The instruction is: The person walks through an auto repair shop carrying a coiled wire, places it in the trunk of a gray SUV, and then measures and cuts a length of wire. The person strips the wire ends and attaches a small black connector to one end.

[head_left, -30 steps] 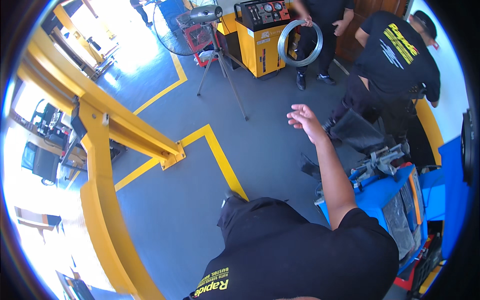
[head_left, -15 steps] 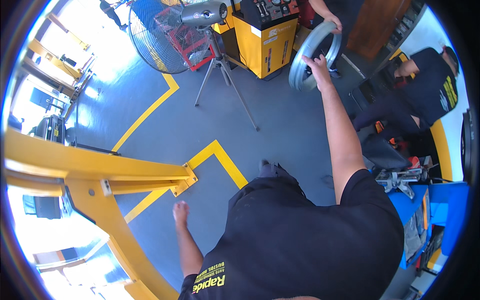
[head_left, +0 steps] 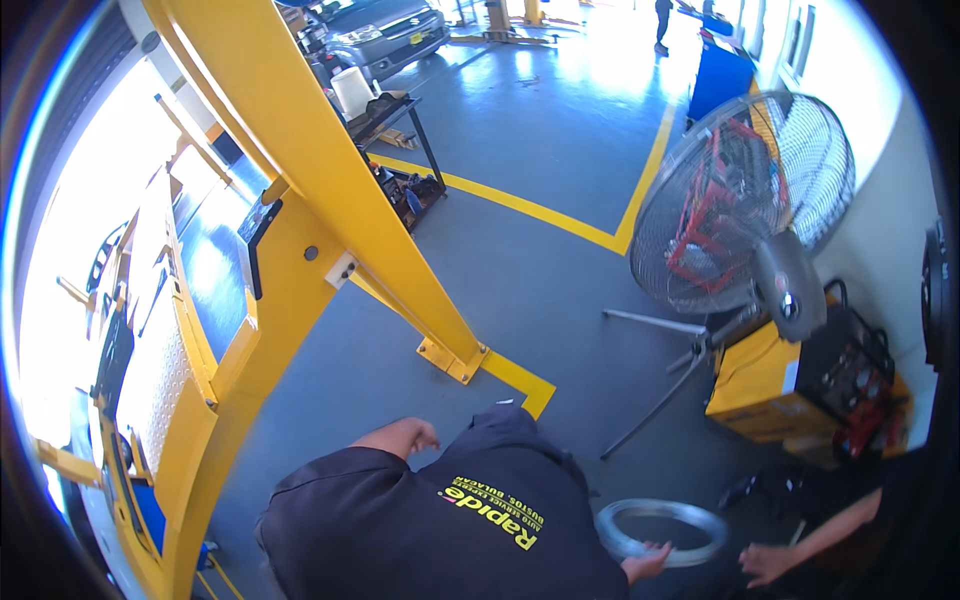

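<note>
My right hand (head_left: 645,566) grips the near rim of a pale, silvery ring-shaped coil (head_left: 702,518), its fingers wrapped round one side; whether the coil is wire or tubing I cannot make out. It hangs low at my right side above the floor. Near my left hip, my left hand (head_left: 426,436) has loosely curled fingers and no object shows in it. Another person's hand (head_left: 766,562) reaches in from the right with spread fingers, close to the coil but apart from it.
A yellow lift post (head_left: 330,160) with its base plate (head_left: 452,360) rises at my left. A large caged fan (head_left: 735,205) on a tripod (head_left: 690,355) stands ahead right, by a yellow machine (head_left: 752,395). Farther off are a black cart (head_left: 425,140), a grey vehicle (head_left: 385,38) and a blue cabinet (head_left: 718,80).
My view has swung to the right-to-left side, bringing the lift post and vehicle forward. The coil has come down beside me in my right hand. The other person's hand has let go of it.
</note>
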The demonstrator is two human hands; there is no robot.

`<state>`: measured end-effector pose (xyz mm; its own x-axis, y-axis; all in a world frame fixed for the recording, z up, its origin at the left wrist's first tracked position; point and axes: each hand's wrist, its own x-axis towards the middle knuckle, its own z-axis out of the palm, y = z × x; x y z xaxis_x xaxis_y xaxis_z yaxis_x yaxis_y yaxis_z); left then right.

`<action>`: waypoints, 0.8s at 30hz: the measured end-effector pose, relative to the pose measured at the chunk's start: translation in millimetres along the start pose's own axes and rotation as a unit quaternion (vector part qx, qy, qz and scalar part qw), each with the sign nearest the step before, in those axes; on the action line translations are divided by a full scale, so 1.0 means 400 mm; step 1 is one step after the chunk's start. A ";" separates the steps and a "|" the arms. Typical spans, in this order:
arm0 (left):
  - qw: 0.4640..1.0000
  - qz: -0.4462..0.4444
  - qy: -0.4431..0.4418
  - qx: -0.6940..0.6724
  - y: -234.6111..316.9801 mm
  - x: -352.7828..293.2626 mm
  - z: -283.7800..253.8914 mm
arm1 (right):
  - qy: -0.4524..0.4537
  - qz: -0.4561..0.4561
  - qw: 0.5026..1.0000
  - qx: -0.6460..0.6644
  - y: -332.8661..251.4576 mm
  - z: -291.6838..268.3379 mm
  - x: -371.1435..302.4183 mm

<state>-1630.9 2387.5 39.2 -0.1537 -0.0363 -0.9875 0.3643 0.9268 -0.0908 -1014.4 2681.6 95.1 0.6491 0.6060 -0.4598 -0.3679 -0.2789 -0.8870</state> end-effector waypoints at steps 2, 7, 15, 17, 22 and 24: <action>0.996 0.049 0.010 -0.069 -0.032 -0.056 -0.069 | 0.003 0.080 0.993 -0.085 0.123 -0.103 0.177; 0.950 0.150 0.250 0.113 0.004 -0.021 -0.403 | -0.208 0.169 0.851 -0.451 0.231 0.382 0.095; 0.951 0.237 0.181 -0.085 0.375 0.087 -0.884 | -0.415 0.044 0.711 -0.566 0.242 1.250 -0.132; 0.946 0.269 0.165 -0.071 0.483 0.084 -1.055 | -0.425 0.034 0.701 -0.571 0.275 1.434 -0.213; 0.949 0.227 0.219 -0.022 0.635 0.212 -1.515 | -0.409 0.041 0.693 -0.593 0.333 1.682 -0.428; 0.936 0.309 0.164 0.030 0.644 0.162 -1.736 | -0.402 0.051 0.690 -0.600 0.380 1.765 -0.506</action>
<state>-2184.7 2883.2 41.4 -0.1664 0.6256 -0.7622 0.5255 0.7103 0.4683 -1671.7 3042.3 82.9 -0.0957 0.6201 -0.7787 0.7443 -0.4748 -0.4696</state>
